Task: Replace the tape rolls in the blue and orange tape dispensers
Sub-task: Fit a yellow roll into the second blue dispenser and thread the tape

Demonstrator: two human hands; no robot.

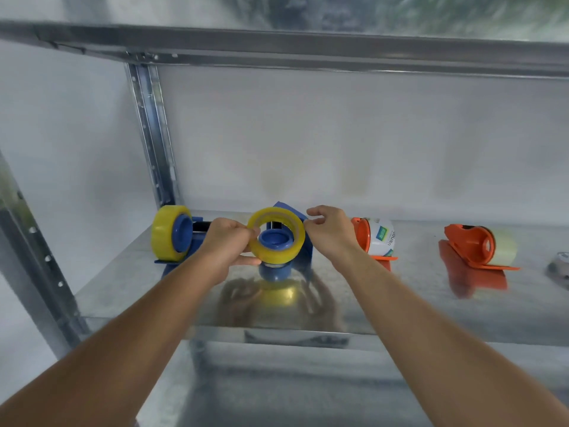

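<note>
On the metal shelf (338, 306), the left hand (226, 245) grips a yellow tape roll (276, 235), its fingers (251, 234) curled over the roll's left rim with the thumb under it. The roll sits around the blue hub (275, 240) of the middle blue dispenser (303, 241), tilted toward the viewer. The right hand (331, 234) is at the roll's right edge, its fingers (317, 214) loosely curled and the tips pinched together by the rim; whether they hold tape I cannot tell. A 2nd blue dispenser (180, 238) with a yellow roll stands to the left. 2 orange dispensers, one (374, 238) just beside the right hand and one (475, 246) further right, carry pale rolls.
</note>
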